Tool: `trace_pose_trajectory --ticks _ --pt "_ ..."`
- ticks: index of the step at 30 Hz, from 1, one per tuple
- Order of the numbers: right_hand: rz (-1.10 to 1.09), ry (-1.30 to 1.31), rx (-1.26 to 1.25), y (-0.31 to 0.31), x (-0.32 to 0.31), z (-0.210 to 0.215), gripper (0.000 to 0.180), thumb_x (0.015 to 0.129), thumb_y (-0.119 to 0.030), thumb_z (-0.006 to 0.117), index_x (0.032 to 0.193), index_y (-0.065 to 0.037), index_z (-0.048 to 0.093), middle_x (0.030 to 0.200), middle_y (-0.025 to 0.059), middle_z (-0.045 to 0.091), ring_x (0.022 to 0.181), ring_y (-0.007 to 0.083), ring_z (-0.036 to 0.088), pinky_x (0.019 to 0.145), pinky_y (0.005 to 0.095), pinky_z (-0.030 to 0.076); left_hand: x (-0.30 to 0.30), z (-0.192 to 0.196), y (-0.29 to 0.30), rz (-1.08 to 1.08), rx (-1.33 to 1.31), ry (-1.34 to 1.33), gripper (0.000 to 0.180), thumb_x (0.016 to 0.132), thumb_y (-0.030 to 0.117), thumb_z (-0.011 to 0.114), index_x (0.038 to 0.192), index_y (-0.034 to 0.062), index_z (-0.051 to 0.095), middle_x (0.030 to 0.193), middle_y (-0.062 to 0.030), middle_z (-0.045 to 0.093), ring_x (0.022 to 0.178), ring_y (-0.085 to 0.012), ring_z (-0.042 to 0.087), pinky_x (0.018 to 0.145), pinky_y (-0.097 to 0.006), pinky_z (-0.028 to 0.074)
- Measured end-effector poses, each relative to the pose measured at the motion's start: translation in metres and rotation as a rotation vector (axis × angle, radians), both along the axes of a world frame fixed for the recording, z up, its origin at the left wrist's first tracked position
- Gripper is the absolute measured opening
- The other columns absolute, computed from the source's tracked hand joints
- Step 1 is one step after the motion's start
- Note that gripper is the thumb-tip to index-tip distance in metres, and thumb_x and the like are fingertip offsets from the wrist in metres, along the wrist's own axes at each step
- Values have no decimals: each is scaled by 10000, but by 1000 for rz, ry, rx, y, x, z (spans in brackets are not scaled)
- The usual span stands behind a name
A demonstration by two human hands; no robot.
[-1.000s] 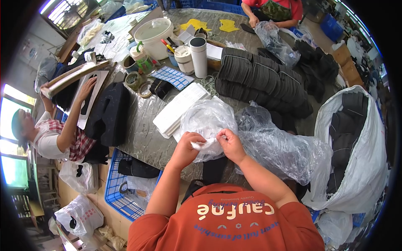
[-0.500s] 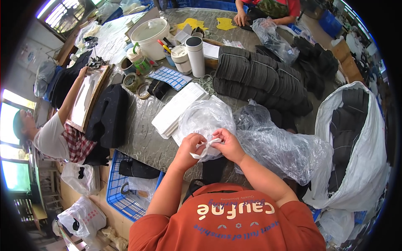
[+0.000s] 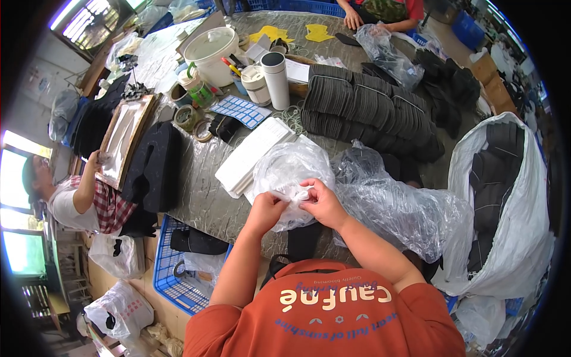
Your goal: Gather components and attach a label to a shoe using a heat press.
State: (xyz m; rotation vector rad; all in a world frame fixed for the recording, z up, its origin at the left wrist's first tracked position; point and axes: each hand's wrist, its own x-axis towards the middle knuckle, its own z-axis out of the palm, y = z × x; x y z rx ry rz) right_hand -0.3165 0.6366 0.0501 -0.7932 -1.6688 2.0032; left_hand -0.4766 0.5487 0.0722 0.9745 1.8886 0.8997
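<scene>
A clear plastic bag (image 3: 290,160), bunched into a rounded heap, lies in front of me at the table's near edge. Its gathered top has a thin white strip (image 3: 295,195) in a small knot or loop. My left hand (image 3: 267,209) pinches one side of this strip between thumb and fingers. From the other side, my right hand (image 3: 322,202) pinches the strip close to the knot. What is in the bag I cannot make out. Under the bag's left side rests a stack of white sheets (image 3: 247,163).
Loose clear plastic (image 3: 404,217) spreads right, beside a white sack (image 3: 529,232) of dark pieces. Bundled dark grey pads (image 3: 366,107) lie beyond. A white tumbler (image 3: 276,83) and bucket (image 3: 211,56) stand farther back. Co-workers are at left and far side; a blue crate (image 3: 172,279) is below left.
The loose loop of white strip has been drawn smaller between my hands, which have shifted slightly. The left co-worker's arm has come down along the wooden frame.
</scene>
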Motion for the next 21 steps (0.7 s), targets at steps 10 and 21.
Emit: trace_pose_trajectory --ticks 10,21 --pt "88 -186 295 14 13 -2 203 743 -21 665 921 -2 568 818 18 577 690 86 522 644 226 435 -53 42 -13 479 481 -875 126 905 68 486 956 -35 538 880 -125 593 731 -176 591 696 -303 508" --pt "-62 -190 455 40 16 -10 152 682 11 660 715 -36 519 686 33 515 650 102 491 606 264 420 -36 -19 -12 374 222 198 84 784 9 603 854 -34 621 746 -95 637 703 -142 584 644 -266 456"
